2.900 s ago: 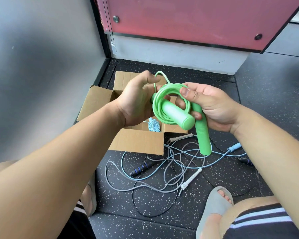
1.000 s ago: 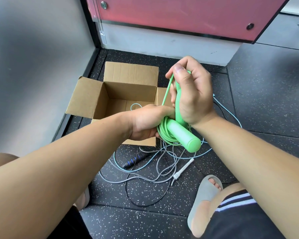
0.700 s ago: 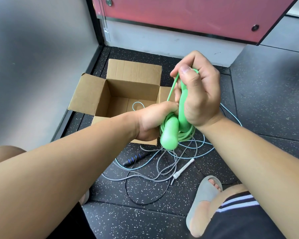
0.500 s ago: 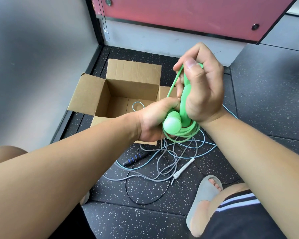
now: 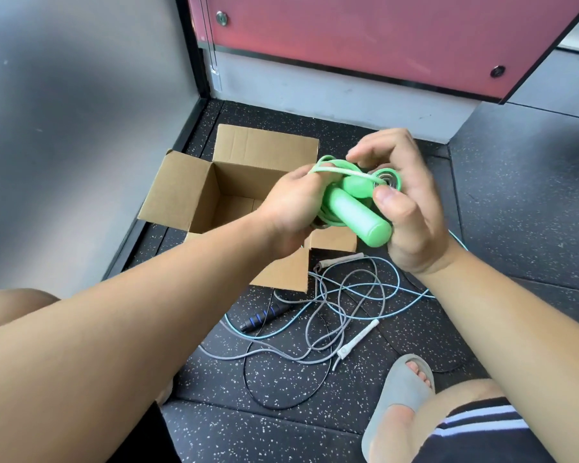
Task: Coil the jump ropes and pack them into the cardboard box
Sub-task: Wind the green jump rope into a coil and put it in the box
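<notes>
Inspection, head view. The green jump rope [image 5: 355,208] is coiled into a bundle with both of its handles. It is held in the air over the near right corner of the cardboard box [image 5: 181,188], not inside it.

My left grip [image 5: 291,208] is clenched round the left side of the coil, with one strand of cord running across its fingers. My right grip [image 5: 410,212] grasps the bundle from the right, thumb against a handle and fingers curled over the top. One handle points toward me with its rounded end free.

The box stands on the speckled floor [image 5: 281,382], flaps open. Just in front of it lies a tangle of loose ropes [image 5: 341,295] in light blue, grey and black. A black-and-blue handle [image 5: 264,317] and a white handle [image 5: 358,339] lie among them. A grey sandal [image 5: 398,396] rests nearby.
</notes>
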